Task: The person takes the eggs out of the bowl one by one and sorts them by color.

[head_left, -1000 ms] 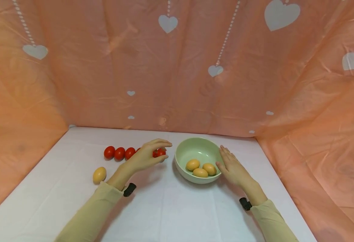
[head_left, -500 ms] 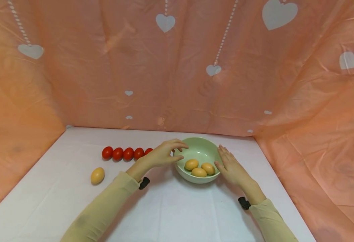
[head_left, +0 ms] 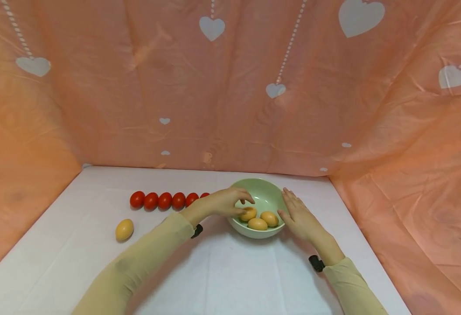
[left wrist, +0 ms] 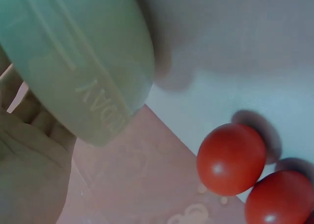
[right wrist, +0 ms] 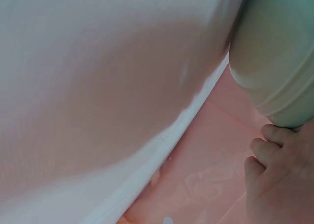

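Note:
A pale green bowl (head_left: 262, 189) stands on the table with three yellow-tan eggs (head_left: 257, 224) inside. My left hand (head_left: 224, 202) reaches over its left rim, fingers bent loosely and thumb overlapping the left egg (head_left: 248, 214) in the head view. Nothing shows gripped between its fingers and thumb. In the left wrist view the bowl's outer wall (left wrist: 83, 72) covers the fingertips. With straight fingers, my right hand (head_left: 301, 218) rests along the right side of the bowl. The right wrist view has those fingers (right wrist: 267, 150) at the bowl's wall (right wrist: 279, 62).
Several red cherry tomatoes (head_left: 165, 201) form a row left of the bowl, partly behind the left forearm. One more yellow-tan egg (head_left: 124, 230) lies at the left on the white tablecloth (head_left: 238, 280). Orange-pink curtains (head_left: 183, 87) with hearts enclose the back and sides.
My left hand has moved right, from in front of the tomatoes to over the bowl's left rim and down toward the eggs. The right hand has stayed at the bowl's side.

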`<state>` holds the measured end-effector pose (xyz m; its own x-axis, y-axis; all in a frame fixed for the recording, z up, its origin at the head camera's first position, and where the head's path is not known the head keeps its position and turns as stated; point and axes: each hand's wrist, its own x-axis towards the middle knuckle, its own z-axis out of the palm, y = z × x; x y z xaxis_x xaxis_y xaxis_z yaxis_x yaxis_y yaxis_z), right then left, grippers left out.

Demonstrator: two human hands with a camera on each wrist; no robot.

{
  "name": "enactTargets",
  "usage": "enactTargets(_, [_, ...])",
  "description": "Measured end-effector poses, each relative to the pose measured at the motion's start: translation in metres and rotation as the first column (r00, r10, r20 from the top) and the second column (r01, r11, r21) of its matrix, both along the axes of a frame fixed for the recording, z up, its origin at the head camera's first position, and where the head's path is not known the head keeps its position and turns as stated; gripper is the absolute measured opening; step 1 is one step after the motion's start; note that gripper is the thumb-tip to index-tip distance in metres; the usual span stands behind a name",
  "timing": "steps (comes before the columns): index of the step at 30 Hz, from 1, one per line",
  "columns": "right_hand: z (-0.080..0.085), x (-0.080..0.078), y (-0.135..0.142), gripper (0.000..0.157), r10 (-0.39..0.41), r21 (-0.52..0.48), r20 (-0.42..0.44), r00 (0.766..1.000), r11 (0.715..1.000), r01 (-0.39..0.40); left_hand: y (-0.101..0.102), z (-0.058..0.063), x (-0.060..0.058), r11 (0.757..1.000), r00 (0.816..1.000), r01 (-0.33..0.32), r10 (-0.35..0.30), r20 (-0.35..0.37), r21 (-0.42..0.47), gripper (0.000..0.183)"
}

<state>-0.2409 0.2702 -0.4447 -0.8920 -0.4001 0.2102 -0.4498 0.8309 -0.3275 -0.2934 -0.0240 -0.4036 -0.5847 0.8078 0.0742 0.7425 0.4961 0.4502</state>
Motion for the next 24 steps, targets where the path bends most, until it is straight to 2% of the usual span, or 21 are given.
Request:
enactTargets(6, [0.001,0.001,-0.001,0.067,0.004,-0.008,-0.016,1.0,1.0,-0.004,0.012,-0.002,-0.009,0.991,0.999,0.047,-0.049,-0.02,-0.125,0.032])
enactTargets(12, [0.0,0.001,-0.001,0.067,0.005,-0.01,-0.023,1.0,1.0,-0.005,0.02,-0.002,-0.012,0.978,0.994,0.096,-0.105,-0.037,-0.184,0.035])
enactTargets(24, [-0.001,0.0,0.001,0.067,-0.002,-0.004,-0.017,1.0,1.0,0.001,0.027,0.0,-0.012,0.965,0.994,0.082,-0.099,-0.053,-0.251,0.038])
